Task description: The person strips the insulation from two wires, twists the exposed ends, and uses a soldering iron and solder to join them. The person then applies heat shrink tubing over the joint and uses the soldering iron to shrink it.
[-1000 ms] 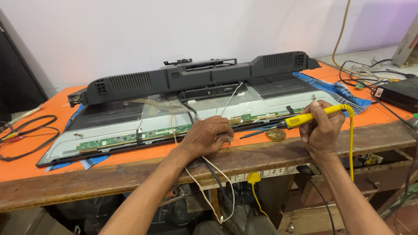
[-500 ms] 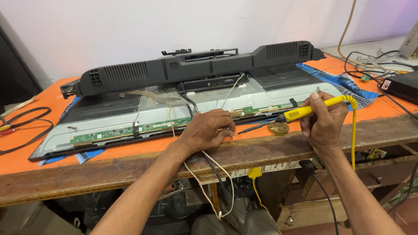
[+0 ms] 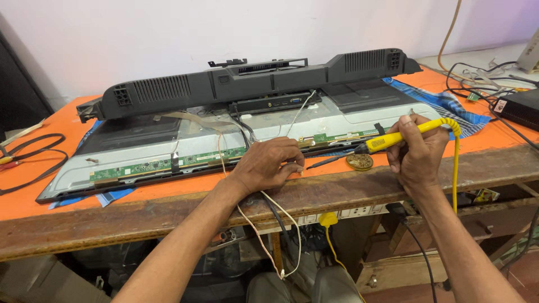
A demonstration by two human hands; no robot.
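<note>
An opened flat-screen panel (image 3: 168, 140) lies face down on the orange workbench (image 3: 33, 196), its black back cover (image 3: 252, 84) propped along the far side. Green circuit strips (image 3: 163, 164) run along the panel's near edge. My left hand (image 3: 269, 165) rests at that edge near the middle, fingers curled on thin white wires (image 3: 269, 216) that hang off the bench. My right hand (image 3: 415, 154) grips a yellow soldering iron (image 3: 393, 139), its dark tip (image 3: 323, 163) pointing left toward my left hand. A small round tin (image 3: 359, 161) sits just below the iron.
A blue cloth (image 3: 449, 106) lies under the panel's right end. A black box (image 3: 519, 106) and tangled cables (image 3: 483, 76) sit at far right. Black cables (image 3: 28, 160) lie at the left. A power strip with a yellow plug (image 3: 328, 217) hangs under the bench's wooden front edge.
The view has shifted slightly. My right hand and the soldering iron have stayed near the panel's edge, and my left hand has kept its place on the wires.
</note>
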